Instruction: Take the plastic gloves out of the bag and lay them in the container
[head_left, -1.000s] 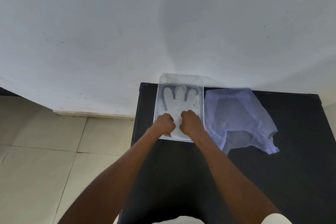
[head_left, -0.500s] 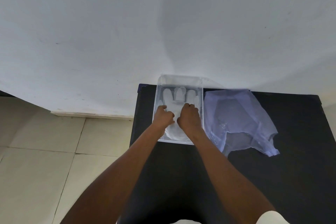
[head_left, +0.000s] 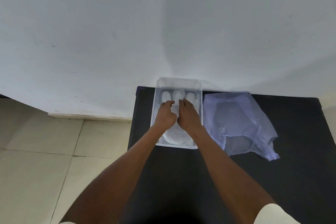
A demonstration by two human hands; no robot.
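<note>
A clear plastic container (head_left: pixel 200 114) stands at the back left of the black table (head_left: pixel 272 178). Translucent plastic gloves (head_left: pixel 175 137) lie flat inside it, finger ends toward the wall. My left hand (head_left: pixel 165 115) and my right hand (head_left: pixel 188 116) rest side by side on the gloves in the middle of the container, fingers pressing down near the glove fingers. Whether either hand pinches the plastic is not clear. A pale blue plastic bag (head_left: pixel 238 123) lies crumpled on the table just right of the container.
A white wall (head_left: pixel 163 23) rises directly behind the table. Beige floor tiles (head_left: pixel 45 160) lie to the left, beyond the table's left edge. Dark table surface stretches in front of the container and to the right of the bag.
Both hands have slid forward along the gloves, from the container's near end toward its middle. The container and the bag have stayed in place.
</note>
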